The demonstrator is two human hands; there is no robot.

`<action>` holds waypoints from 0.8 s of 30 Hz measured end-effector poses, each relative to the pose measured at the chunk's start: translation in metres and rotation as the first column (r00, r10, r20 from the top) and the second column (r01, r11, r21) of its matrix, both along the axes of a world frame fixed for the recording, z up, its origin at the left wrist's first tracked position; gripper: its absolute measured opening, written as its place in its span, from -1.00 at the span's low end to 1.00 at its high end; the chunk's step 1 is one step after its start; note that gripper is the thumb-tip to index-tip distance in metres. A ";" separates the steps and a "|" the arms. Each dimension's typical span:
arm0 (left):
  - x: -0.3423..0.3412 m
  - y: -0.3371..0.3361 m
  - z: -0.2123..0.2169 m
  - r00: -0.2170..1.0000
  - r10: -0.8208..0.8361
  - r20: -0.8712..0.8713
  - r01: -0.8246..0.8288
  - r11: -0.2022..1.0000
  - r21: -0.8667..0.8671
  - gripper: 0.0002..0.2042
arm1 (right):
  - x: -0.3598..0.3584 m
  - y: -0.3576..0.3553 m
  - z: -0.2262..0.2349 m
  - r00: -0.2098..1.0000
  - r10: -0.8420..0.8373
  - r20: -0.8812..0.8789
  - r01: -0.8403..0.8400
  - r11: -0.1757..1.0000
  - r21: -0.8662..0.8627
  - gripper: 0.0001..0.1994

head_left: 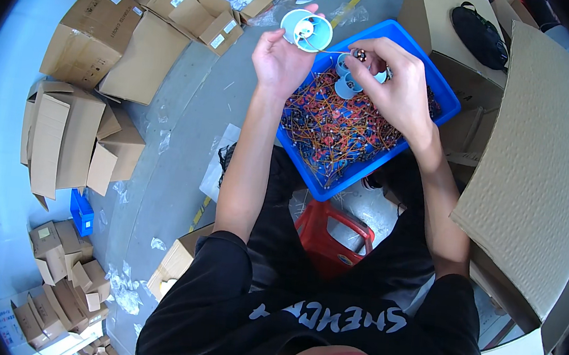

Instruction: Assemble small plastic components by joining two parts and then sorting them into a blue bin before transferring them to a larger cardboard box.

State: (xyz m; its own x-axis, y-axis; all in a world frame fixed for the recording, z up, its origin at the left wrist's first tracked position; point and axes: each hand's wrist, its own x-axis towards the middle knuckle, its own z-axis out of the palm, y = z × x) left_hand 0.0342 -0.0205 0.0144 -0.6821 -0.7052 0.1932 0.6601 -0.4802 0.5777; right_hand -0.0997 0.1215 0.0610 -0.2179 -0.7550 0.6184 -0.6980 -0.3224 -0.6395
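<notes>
My left hand (282,61) is closed around a pale blue plastic cup (319,36), its mouth facing up and a white piece inside. A thin wire (331,50) runs from the cup to my right hand (393,78). Between its thumb and fingers, the right hand pinches a small dark round component (358,54) at the wire's end. Under both hands lies a blue plastic bin (328,190) full of tangled small wired parts (344,125) in red, orange and black. Several more pale blue cups (348,86) rest on that heap, partly hidden by my right hand.
A red plastic stool (343,217) stands between my legs. Large open cartons (532,167) rise close on my right, with a black pouch (480,35) on one. More cardboard boxes (93,32) line the left side, near a small blue box (81,213). Plastic scraps (124,289) litter the floor.
</notes>
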 end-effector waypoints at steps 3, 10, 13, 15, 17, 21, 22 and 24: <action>0.001 0.001 0.001 1.000 -0.008 0.020 0.008 1.000 -0.022 -0.39 | 0.000 -0.001 -0.001 0.999 -0.014 0.030 0.014 1.000 0.006 -0.81; -0.005 0.013 -0.001 0.984 -0.036 0.173 0.093 0.939 -0.332 -0.40 | 0.009 -0.005 -0.012 0.998 -0.067 0.016 0.068 0.997 -0.049 -0.77; -0.013 0.019 -0.012 0.985 -0.169 -0.038 0.166 0.983 -0.075 -0.38 | 0.013 -0.004 -0.013 0.993 -0.113 0.022 0.113 0.993 -0.023 -0.76; -0.016 0.015 -0.017 0.972 -0.230 -0.055 0.226 0.972 -0.071 -0.40 | 0.014 -0.002 -0.014 0.985 -0.168 -0.028 0.168 0.986 0.020 -0.76; -0.019 0.010 -0.021 0.935 -0.344 -0.092 0.339 0.939 -0.065 -0.44 | 0.016 -0.002 -0.014 0.979 -0.195 -0.065 0.196 0.981 0.001 -0.76; -0.028 0.043 -0.001 0.971 -0.201 0.126 0.202 0.979 0.006 -0.45 | 0.013 -0.001 -0.017 0.947 -0.272 -0.170 0.266 0.962 -0.058 -0.77; -0.030 0.043 0.000 0.971 -0.205 0.126 0.206 0.979 0.008 -0.45 | 0.011 -0.002 -0.017 0.936 -0.289 -0.202 0.277 0.957 -0.084 -0.77; -0.030 0.039 0.002 0.967 -0.172 0.187 0.172 0.985 0.013 -0.47 | 0.010 -0.003 -0.017 0.925 -0.301 -0.231 0.281 0.953 -0.113 -0.77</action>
